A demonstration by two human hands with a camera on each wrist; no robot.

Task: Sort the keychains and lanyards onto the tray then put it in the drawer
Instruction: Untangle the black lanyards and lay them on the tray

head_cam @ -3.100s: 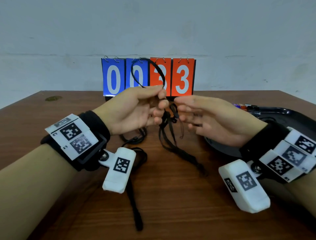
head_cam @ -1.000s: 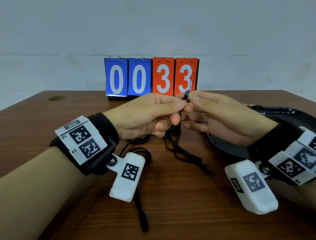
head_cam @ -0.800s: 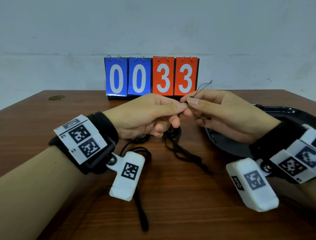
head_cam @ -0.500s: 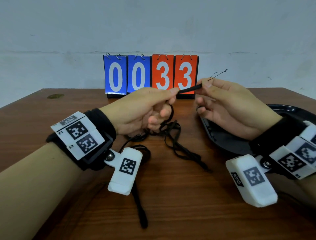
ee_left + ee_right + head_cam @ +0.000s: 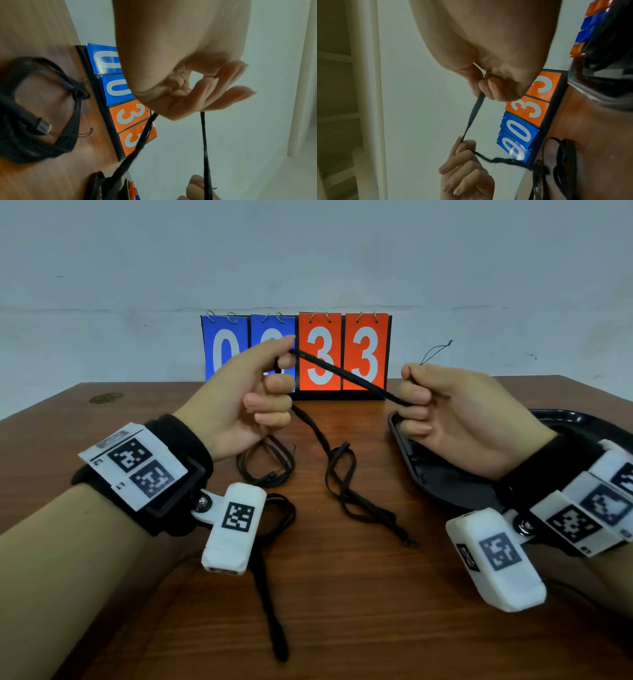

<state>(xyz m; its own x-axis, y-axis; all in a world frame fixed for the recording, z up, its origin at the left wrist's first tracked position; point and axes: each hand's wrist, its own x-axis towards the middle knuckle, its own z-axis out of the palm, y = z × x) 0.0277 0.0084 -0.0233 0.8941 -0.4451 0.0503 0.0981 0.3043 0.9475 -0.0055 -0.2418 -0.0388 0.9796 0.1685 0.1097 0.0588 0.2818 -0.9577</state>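
Head view: both hands pinch thin black lanyard (image 5: 342, 373) taut, rest trailing tangled

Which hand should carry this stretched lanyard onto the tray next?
Right, probably. The right hand pinches the lanyard by its end and sits directly above the black tray's near rim. The left hand holds the strap farther from the tray, with the tangled remainder trailing below it.

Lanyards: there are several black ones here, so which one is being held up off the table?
The one stretched taut between the left hand and right hand, the held lanyard. The coiled lanyard and the near lanyard lie flat, untouched.
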